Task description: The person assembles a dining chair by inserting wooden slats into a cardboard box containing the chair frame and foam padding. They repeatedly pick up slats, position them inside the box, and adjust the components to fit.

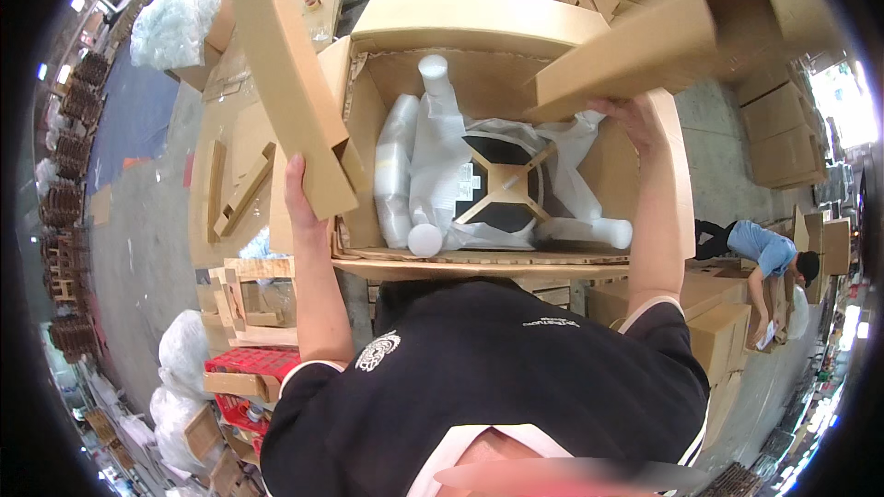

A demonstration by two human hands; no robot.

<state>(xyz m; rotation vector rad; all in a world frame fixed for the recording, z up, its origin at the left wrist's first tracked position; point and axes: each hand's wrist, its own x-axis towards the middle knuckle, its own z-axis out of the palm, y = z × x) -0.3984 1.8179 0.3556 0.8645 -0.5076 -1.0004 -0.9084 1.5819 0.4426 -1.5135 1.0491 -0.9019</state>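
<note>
In front of me stands a large open cardboard box. Inside lie parts wrapped in white foam sheet and a dark round seat-like part with a wooden cross frame on it. My left hand is closed on the near end of a long folded cardboard piece, held slanting over the box's left side. With my right hand I grip a second folded cardboard piece at its lower edge, above the box's right side. Its far end is blurred by motion.
Cardboard sheets and wooden pieces lie left of the box. Bubble wrap sits far left, and a red crate is near my left elbow. Stacked cartons stand right. A person in a blue shirt bends over cartons at right.
</note>
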